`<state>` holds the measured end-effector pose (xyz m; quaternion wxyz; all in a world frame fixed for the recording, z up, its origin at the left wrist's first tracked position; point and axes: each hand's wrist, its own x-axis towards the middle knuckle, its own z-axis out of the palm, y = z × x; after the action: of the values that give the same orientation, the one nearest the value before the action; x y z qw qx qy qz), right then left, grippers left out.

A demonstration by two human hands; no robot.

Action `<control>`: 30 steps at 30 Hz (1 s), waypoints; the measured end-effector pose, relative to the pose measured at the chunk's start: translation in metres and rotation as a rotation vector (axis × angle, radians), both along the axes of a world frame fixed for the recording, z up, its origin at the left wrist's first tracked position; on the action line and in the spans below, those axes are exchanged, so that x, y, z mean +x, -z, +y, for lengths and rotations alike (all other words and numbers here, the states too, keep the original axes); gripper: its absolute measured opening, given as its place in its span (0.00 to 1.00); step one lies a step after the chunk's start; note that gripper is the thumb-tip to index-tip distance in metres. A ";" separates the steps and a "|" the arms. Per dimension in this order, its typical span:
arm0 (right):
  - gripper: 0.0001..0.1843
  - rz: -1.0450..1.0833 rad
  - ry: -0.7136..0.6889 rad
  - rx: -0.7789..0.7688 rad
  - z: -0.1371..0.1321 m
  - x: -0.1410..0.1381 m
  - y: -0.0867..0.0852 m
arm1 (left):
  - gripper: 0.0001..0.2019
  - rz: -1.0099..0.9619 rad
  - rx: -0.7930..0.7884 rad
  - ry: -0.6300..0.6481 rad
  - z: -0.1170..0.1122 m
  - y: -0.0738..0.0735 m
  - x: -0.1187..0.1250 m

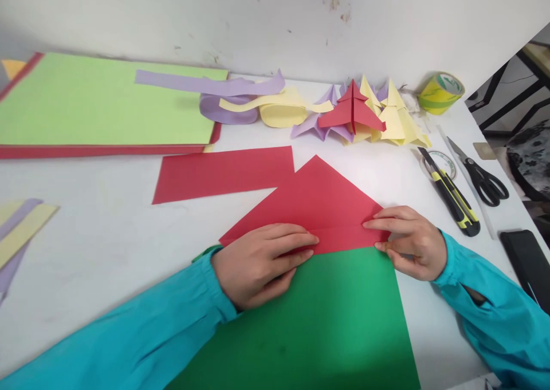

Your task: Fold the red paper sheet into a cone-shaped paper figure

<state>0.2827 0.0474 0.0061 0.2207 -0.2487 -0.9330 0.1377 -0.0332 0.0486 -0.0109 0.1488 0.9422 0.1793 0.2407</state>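
A red sheet of paper [318, 207], folded into a triangle with its tip pointing away from me, lies over a large green sheet [335, 321]. A crease runs just above its lower edge. My left hand [264, 264] holds the left part of that edge, its fingers close together and pressed onto the paper. At the right corner, my right hand [408, 241] grips the same red sheet between thumb and fingers. Behind the triangle's left side lies a red paper strip [223, 175].
Light green sheets [107, 103] are stacked back left. Purple [227, 109] and yellow curled strips [283, 115] lie beside folded paper planes [352, 112]. At right are yellow tape [442, 93], a utility knife [455, 198], scissors [483, 181] and a black phone [526, 264].
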 end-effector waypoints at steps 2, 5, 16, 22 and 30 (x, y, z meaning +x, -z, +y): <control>0.11 -0.024 0.004 -0.023 0.002 0.003 -0.002 | 0.16 -0.003 -0.002 0.002 0.000 0.000 0.000; 0.12 -0.033 -0.002 -0.064 0.004 0.007 -0.003 | 0.16 -0.008 0.000 0.007 0.000 -0.001 0.001; 0.13 0.022 -0.076 -0.194 0.014 0.017 0.002 | 0.15 0.003 0.008 0.015 0.001 -0.001 0.001; 0.12 0.162 -0.116 -0.350 0.019 0.023 -0.006 | 0.14 -0.009 0.038 0.018 0.002 -0.002 0.003; 0.15 0.144 0.021 -0.096 0.008 -0.025 -0.001 | 0.13 -0.026 0.086 0.067 0.008 0.000 0.007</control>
<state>0.2578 0.0550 0.0071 0.2764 -0.2583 -0.9044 0.1972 -0.0258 0.0564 -0.0110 0.1186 0.9500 0.1354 0.2553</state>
